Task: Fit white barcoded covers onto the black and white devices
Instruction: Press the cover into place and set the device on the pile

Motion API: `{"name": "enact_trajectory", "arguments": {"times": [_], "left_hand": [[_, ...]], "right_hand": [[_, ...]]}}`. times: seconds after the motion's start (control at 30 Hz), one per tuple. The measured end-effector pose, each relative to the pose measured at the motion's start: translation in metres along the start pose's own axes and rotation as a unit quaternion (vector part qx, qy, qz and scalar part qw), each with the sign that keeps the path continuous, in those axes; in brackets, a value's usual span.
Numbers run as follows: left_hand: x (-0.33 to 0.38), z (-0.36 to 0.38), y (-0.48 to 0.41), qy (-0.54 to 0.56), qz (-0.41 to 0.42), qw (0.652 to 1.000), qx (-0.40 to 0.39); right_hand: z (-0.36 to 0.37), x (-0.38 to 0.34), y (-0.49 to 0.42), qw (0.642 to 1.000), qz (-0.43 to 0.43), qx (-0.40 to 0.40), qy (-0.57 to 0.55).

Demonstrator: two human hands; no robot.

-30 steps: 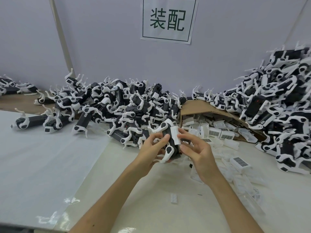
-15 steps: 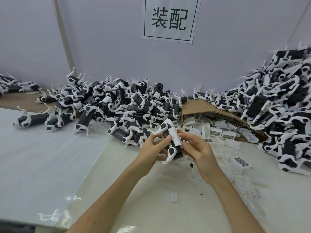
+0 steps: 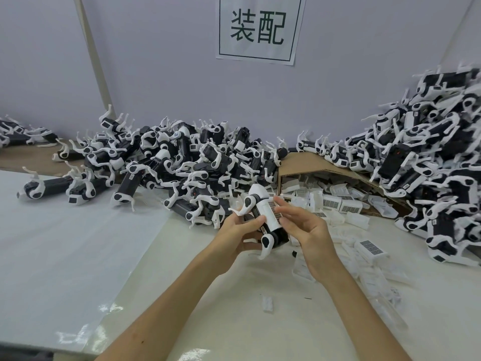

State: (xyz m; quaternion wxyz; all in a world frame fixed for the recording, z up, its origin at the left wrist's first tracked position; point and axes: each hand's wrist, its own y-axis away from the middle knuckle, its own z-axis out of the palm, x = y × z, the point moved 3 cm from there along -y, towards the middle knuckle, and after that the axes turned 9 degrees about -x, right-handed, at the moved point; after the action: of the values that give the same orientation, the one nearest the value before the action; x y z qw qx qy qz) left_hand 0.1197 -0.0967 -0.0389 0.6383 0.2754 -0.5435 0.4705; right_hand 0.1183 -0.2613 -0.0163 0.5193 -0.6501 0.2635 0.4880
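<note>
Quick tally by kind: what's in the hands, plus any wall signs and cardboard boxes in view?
Device in left hand: 1
Barcoded cover on it: 1
Wall sign: 1
Cardboard box: 1
Total: 4
Piled devices, loose covers: too tangled to count.

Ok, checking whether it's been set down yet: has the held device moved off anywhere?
No. The device stays in the left hand, just below and left of the box corner, as before.
</note>
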Motion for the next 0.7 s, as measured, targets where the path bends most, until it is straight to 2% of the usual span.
{"name": "enact_trajectory", "arguments": {"times": [0.13,0.33,0.47,0.57,0.7], "left_hand": [[0.002,0.003,0.0,0.025,0.008,1.0,0.003],[-0.001,0.003,0.0,-0.007,0.008,1.0,0.02],[0.002,0.001,-0.002,-0.012,0.011,0.999,0.045],[0.005,0.005,-0.001,0.022,0.022,0.999,0.009],[0.009,0.007,0.001,0.07,0.039,0.996,-0.03]], "right_hand": [[0.0,-0.002,0.0,0.999,-0.003,0.023,0.027],[0.008,-0.004,0.003,0.995,-0.009,-0.003,0.104],[0.01,0.0,0.004,0.997,0.012,-0.01,0.069],[0.005,0.003,0.002,1.0,0.013,0.024,0.009],[0.01,0.004,0.001,0.998,0.022,0.016,0.05]]}}
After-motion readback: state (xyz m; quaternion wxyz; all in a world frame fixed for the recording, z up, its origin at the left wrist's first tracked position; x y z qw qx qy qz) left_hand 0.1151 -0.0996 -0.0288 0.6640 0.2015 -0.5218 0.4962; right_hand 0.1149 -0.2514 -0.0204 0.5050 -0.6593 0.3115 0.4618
